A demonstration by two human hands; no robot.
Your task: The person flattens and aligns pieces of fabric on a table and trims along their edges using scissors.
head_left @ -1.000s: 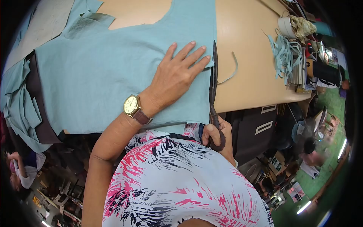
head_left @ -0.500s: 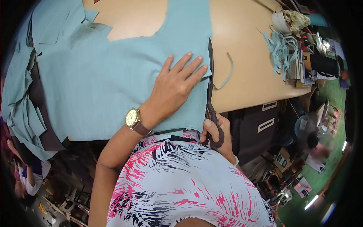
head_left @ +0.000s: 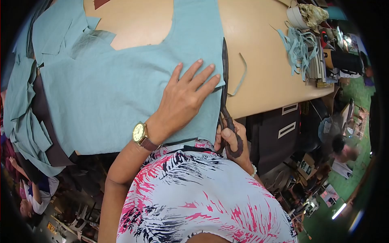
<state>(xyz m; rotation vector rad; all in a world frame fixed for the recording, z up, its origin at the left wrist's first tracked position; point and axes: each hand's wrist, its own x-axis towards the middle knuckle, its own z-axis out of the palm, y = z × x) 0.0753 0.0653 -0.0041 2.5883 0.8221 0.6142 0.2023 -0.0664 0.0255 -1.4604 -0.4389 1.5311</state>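
Light blue-green fabric (head_left: 101,101) lies spread on the tan table (head_left: 263,77). My left hand (head_left: 182,95), with a watch (head_left: 139,133) on its wrist, rests flat on the fabric near its right edge, fingers spread. At the table's front edge, my right hand (head_left: 235,141) grips the handles of large dark scissors (head_left: 225,81). Their long blades point away from me along the fabric's right edge and look nearly closed. A thin cut strip (head_left: 243,75) of the same colour curls on the table just right of the blades.
A heap of blue-green strips (head_left: 300,52) lies at the right, beside stacked papers or books (head_left: 317,69) and a white container (head_left: 297,18). More crumpled fabric (head_left: 26,105) hangs at the left. Other people (head_left: 38,194) are at the lower left and at the right.
The whole view has shifted, with fabric and table appearing a little lower and further left. The scissor handles have spread slightly apart. My left hand stays flat on the fabric.
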